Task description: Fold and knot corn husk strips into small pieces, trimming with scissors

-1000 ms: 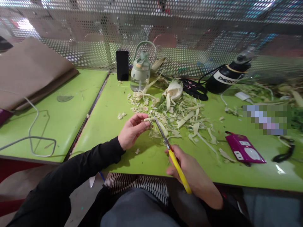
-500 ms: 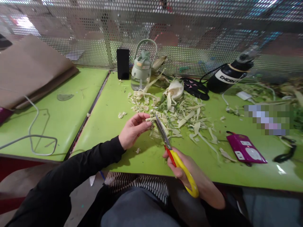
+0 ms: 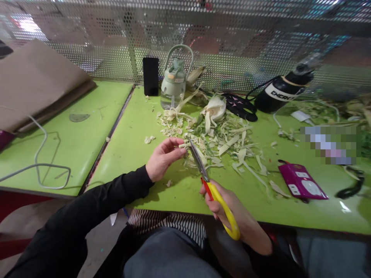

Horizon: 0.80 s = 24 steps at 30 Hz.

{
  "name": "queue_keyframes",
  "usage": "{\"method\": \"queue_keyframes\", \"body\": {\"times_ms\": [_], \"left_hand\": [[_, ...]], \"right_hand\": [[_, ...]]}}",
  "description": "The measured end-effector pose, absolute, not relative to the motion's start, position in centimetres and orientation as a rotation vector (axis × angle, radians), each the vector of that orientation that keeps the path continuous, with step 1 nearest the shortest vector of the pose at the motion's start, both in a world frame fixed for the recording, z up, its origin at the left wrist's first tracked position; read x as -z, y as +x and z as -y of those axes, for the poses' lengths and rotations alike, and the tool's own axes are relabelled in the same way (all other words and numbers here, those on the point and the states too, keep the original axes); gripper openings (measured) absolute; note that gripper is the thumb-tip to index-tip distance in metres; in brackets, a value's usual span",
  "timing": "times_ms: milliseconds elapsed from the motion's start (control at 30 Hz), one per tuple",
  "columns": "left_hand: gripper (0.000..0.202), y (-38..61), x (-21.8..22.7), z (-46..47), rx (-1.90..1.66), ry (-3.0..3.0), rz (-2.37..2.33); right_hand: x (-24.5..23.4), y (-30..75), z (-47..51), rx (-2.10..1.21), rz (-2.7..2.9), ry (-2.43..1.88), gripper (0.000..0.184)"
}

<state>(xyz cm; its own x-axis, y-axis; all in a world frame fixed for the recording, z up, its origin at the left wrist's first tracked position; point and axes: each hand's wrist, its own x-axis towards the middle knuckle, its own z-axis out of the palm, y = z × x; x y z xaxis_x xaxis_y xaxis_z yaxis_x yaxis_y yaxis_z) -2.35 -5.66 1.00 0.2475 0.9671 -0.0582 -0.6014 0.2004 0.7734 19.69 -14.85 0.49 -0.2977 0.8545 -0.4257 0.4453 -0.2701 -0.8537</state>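
Observation:
Between the thumb and fingers of my left hand (image 3: 164,157) is a small pale-green rolled piece of corn husk (image 3: 183,146). My right hand (image 3: 228,204) grips scissors (image 3: 216,192) with yellow and red handles. Their blades point up and left, the tips touching or very close to the husk piece; the overlap hides which. Beneath and beyond the blades lies a loose pile of cut husk strips (image 3: 228,144). A bunched pale husk (image 3: 215,109) rests at the back of that pile. Smaller cream-coloured husk bits (image 3: 172,121) are scattered to its left.
A green-lidded water bottle (image 3: 173,83) and a black phone (image 3: 150,76) stand at the back. A black bottle (image 3: 279,94) leans against the perforated metal screen (image 3: 95,34). A purple pouch (image 3: 303,181) lies right, brown paper (image 3: 40,85) left. A seam (image 3: 108,139) divides the green tabletop.
The scissor handles have drawn slightly closer together in my right hand. My left hand stays almost still with the husk piece.

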Motion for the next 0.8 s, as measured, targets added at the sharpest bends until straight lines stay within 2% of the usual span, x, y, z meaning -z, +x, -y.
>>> {"method": "queue_keyframes", "body": {"times_ms": [200,433,633,800], "left_hand": [[0.034,-2.3,-0.9,5.7,-1.209,0.727,-0.639],[0.031,-2.5,-1.3,5.8,-1.201,0.734,-0.634],[0.036,-2.6,-1.0,5.5,-1.290,0.811,-0.610],[0.035,-2.7,-0.8,5.5,-1.316,0.838,-0.613]], "right_hand": [[-1.6,18.4,14.8,-1.766,1.305,-1.674,0.047],[-0.2,20.0,15.2,-1.621,1.292,-1.341,0.064],[0.9,20.5,16.7,-1.975,1.393,-1.012,0.078],[1.7,20.5,17.0,-1.988,1.363,-0.960,0.080]]}}
